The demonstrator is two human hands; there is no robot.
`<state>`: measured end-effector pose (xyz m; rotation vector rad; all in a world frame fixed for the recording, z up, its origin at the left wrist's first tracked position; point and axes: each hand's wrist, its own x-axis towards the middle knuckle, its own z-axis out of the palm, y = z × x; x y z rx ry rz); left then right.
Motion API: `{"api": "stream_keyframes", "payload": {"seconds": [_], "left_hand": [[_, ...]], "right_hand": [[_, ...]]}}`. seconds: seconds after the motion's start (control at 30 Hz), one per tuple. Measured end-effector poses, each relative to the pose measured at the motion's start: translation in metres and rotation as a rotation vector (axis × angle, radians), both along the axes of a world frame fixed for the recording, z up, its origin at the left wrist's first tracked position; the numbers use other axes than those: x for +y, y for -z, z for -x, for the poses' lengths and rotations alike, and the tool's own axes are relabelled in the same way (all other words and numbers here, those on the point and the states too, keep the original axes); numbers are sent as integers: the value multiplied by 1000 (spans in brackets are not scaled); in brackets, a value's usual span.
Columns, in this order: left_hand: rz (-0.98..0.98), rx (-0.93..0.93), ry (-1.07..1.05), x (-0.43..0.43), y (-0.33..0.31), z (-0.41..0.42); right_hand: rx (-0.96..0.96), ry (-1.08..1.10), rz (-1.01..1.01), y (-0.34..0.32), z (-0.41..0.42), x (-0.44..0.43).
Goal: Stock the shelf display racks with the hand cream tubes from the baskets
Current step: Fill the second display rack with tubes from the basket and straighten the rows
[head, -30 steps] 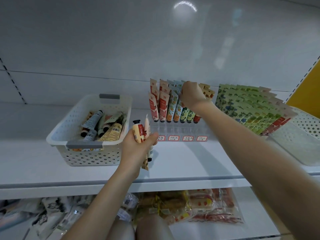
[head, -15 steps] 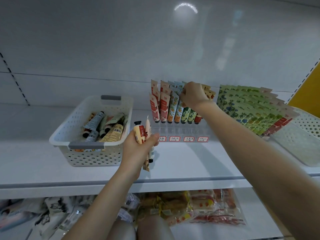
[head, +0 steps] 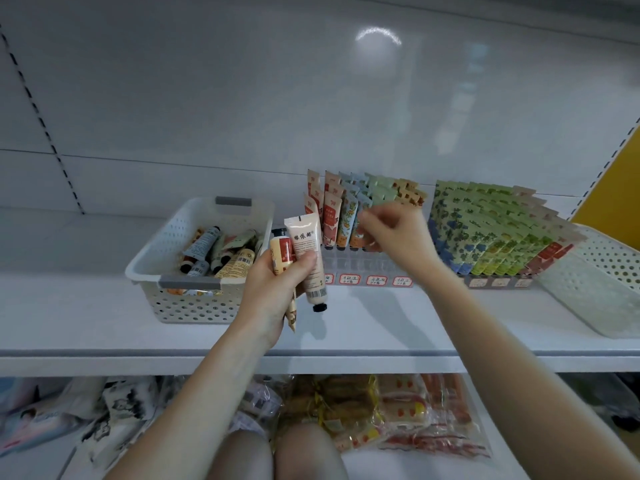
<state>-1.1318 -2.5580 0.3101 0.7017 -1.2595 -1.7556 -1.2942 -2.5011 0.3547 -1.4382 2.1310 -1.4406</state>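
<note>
The left hand (head: 273, 296) is gripping a small bunch of hand cream tubes in front of the shelf, with thumb and fingers curled round them. The pale pink tube (head: 306, 258) is standing almost upright, its top leaning slightly left, with the black cap pointing down and the flat crimped end up. The orange tube (head: 282, 254) beside it is turned the other way, cap up. The right hand (head: 394, 237), blurred, is hovering just before the middle display rack (head: 349, 268), with fingers loosely bent and apart, holding nothing. The racks are sitting on a white shelf board (head: 381, 327) against a white back panel (head: 242, 98). At left, a white basket (head: 152, 296) is holding more tubes lying in mixed directions. At right, a second rack (head: 485, 233) is carrying green tubes, next to another basket (head: 609, 268). Shelf board is showing between the left basket and the middle rack, and from the racks to the front edge.
</note>
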Motion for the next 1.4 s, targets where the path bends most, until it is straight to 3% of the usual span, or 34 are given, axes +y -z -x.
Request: {"api": "stream_keyframes", "payload": {"seconds": [0.17, 0.47, 0.57, 0.73, 0.97, 1.13, 1.4], "left_hand": [[-15, 69, -35, 13, -8, 0], [-14, 204, -46, 18, -30, -5], [43, 181, -86, 14, -35, -9], [125, 101, -120, 18, -34, -7], [227, 34, -103, 27, -23, 2], [273, -59, -158, 27, -11, 6], [248, -177, -199, 16, 3, -12]], "right_hand": [[-208, -215, -76, 37, -40, 38], [-911, -455, -5, 46, -52, 57], [-1012, -544, -33, 46, -53, 62], [-790, -502, -109, 46, -53, 63], [-338, -294, 46, 38, -52, 61], [-288, -251, 6, 45, -47, 61], [-261, 109, 5, 43, -1, 36]]}}
